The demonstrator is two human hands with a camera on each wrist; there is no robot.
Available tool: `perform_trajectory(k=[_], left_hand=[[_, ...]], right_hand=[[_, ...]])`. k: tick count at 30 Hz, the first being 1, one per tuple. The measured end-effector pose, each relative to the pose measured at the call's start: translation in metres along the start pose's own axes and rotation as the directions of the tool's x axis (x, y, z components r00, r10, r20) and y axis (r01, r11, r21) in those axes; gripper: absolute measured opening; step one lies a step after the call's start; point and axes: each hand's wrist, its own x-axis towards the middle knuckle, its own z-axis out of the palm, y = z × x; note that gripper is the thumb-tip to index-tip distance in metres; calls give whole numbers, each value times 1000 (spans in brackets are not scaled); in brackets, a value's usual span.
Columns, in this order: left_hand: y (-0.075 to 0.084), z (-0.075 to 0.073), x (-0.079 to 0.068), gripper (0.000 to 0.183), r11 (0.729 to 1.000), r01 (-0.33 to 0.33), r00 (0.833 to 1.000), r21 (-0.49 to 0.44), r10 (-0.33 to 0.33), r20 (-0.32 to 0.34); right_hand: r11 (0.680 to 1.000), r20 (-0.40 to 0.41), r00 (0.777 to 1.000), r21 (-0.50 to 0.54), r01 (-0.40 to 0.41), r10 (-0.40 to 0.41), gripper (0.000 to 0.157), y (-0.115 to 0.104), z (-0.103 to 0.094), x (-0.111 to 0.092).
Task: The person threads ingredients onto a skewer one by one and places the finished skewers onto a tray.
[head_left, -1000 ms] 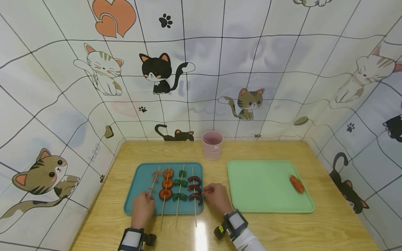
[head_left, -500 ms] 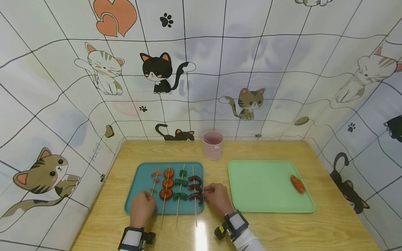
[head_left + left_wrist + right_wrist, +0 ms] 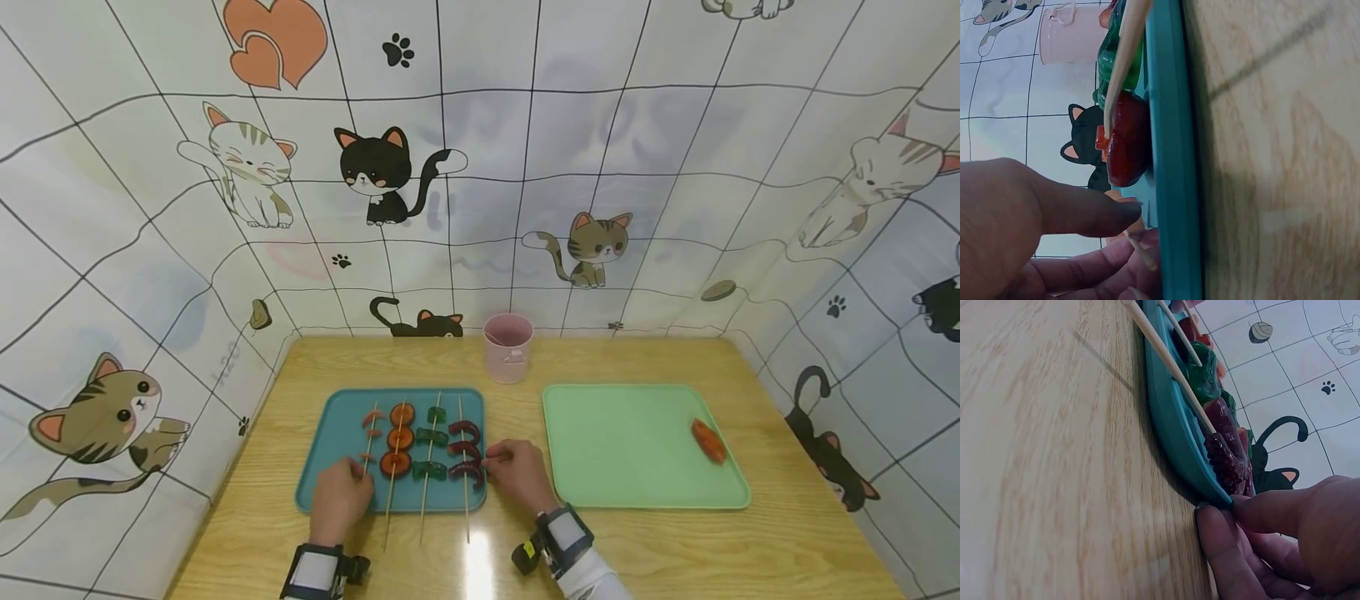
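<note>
In the head view my left hand (image 3: pixel 341 502) is at the near left of the blue tray (image 3: pixel 327 437). Thumb and fingers pinch the lower end of a skewer with small orange pieces (image 3: pixel 372 432); its stick end (image 3: pixel 1142 251) shows between them in the left wrist view. Beside it lie skewers of round red slices (image 3: pixel 400 438), green chunks (image 3: pixel 432 436) and dark red curled pieces (image 3: pixel 465 450), bumpy like tentacles. Their sticks jut over the tray's near edge. My right hand (image 3: pixel 521 475) pinches the tray's right rim, thumb on top and a finger below.
A light green tray (image 3: pixel 622 446) lies to the right, with one orange-red oblong piece (image 3: pixel 708 441) near its right end. The pink cup (image 3: pixel 508 350) stands at the back of the wooden table (image 3: pixel 645 550), before a cat-patterned wall sheet.
My left hand has shifted slightly right and turned the orange-piece skewer straighter, closer in line with the other skewers. My right hand has stayed at the tray's rim.
</note>
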Motion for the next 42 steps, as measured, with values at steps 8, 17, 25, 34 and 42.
perform_trajectory(k=[8,17,25,34,42], left_hand=[[3,-2,1,14,1000,25,999,-6,-24,24],[11,-8,1,23,999,36,999,5,-36,-3],[28,-6,9,32,994,-28,996,-101,19,-87],[69,12,36,59,951,-121,991,-283,134,26],[110,45,69,73,884,-214,957,-415,275,93]], right_hand=[[1000,12,1000,-9,1,-1,10,-1,-3,-2],[1000,34,999,-22,0,0,14,0,-12,2],[999,-17,999,-27,43,-44,15,-3,-37,13],[988,-122,981,-54,144,-150,25,-25,-80,33],[972,-143,963,-73,222,-230,32,-40,-115,68]])
